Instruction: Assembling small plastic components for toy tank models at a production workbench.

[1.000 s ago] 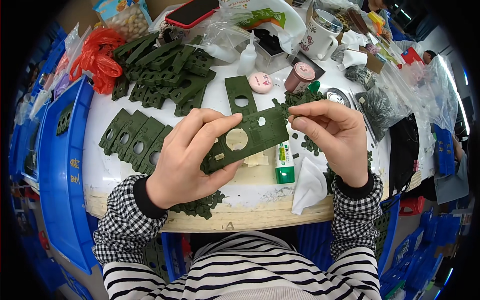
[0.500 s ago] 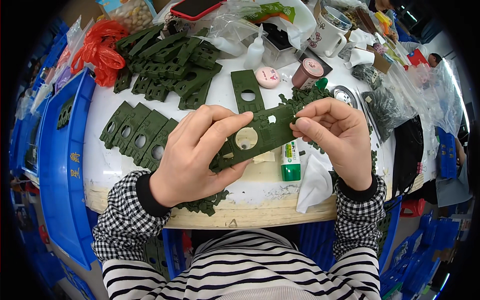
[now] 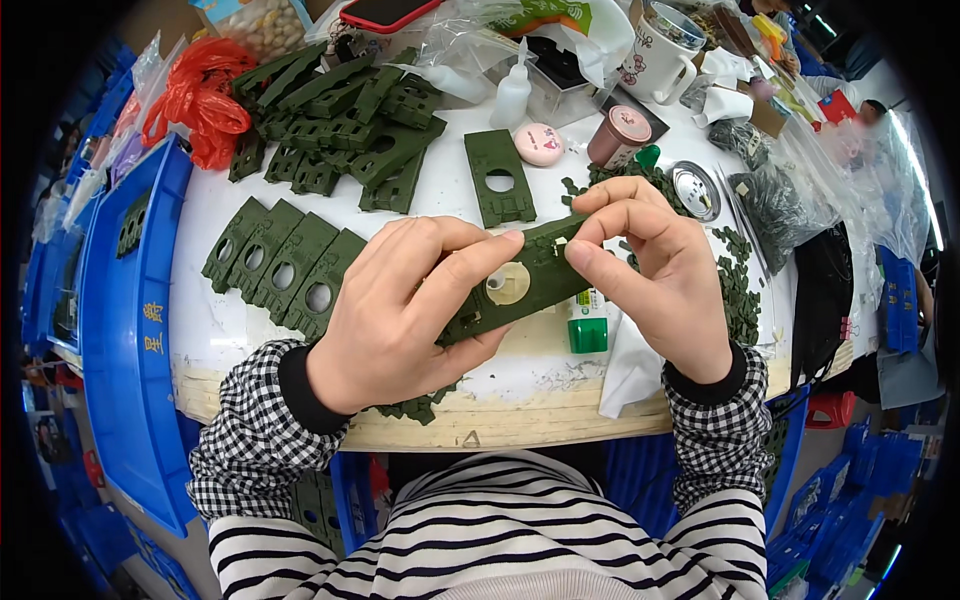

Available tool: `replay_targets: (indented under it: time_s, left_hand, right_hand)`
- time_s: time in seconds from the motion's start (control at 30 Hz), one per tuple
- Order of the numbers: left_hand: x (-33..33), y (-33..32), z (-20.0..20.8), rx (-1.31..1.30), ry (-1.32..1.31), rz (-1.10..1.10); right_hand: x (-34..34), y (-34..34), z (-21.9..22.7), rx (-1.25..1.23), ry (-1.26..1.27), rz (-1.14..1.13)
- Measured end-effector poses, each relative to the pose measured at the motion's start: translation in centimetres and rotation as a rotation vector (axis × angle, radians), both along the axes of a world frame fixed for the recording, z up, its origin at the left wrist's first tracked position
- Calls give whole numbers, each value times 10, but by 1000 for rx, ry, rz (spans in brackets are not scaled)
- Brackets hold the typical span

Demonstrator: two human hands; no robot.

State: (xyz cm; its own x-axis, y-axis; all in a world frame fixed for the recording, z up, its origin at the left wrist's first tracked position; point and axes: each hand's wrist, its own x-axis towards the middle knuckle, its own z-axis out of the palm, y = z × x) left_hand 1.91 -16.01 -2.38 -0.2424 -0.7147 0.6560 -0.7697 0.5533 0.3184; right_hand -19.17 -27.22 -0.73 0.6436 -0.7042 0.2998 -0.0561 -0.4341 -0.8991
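Observation:
My left hand (image 3: 385, 310) grips a dark green plastic model hull plate (image 3: 560, 285), thumb below and fingers along its upper edge. The plate is tilted above the table, with a big round hole and a small square opening. My right hand (image 3: 660, 285) is closed at the plate's right end, thumb and fingertips beside the small opening. Whether a tiny part sits in that pinch I cannot make out. Beyond the plate lies a similar hull plate (image 3: 492, 160). More such plates (image 3: 298, 262) stand in a row to the left, with a heap (image 3: 345, 135) behind.
Small green parts (image 3: 735, 285) are scattered at the right, near tweezers and a round metal lid (image 3: 694, 190). Under the held plate are a green-capped glue stick (image 3: 588, 335) and a white cloth (image 3: 632, 370). A dropper bottle (image 3: 512, 95) and a mug (image 3: 655, 60) stand behind.
My right fingertips have shifted left along the held plate to beside its small opening. The plate has turned slightly; my left hand keeps its grip.

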Motion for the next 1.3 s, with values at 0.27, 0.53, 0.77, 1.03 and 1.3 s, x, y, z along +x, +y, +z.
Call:
replay_targets:
  time_s: [0.27, 0.53, 0.77, 1.03, 1.3]
  left_hand:
    - [-1, 0, 0, -13, -3, 3]
    - [-1, 1, 0, -17, -27, 11]
    - [0, 3, -1, -7, -34, -1]
    - [0, 4, -2, -11, -32, -31]
    - [1, 3, -1, 2, -21, -36]
  right_hand:
    - [1, 1, -1, -20, -1, -12]
    - [3, 1, -4, -83, -3, -32]
    - [4, 4, -4, -154, -2, -74]
    - [4, 5, -4, -217, -12, -87]
    - [5, 4, -2, -249, -31, -71]
